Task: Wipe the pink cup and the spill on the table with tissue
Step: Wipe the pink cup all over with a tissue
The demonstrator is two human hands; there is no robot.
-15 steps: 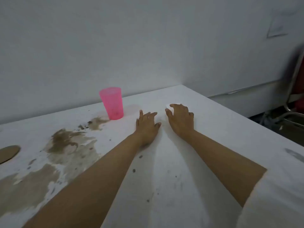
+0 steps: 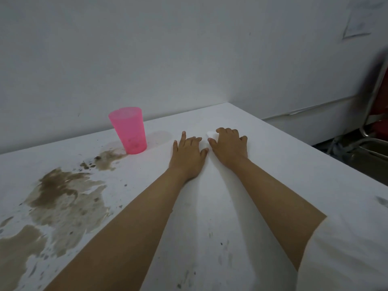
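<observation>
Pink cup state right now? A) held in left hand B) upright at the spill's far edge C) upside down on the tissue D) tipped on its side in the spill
B: the translucent pink plastic cup stands upright, rim up, touching the far end of the brown spill; neither hand holds it.

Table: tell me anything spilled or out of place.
A brown spill spreads over the white table to the left of both arms, with splatter reaching the base of the upright pink cup.
</observation>
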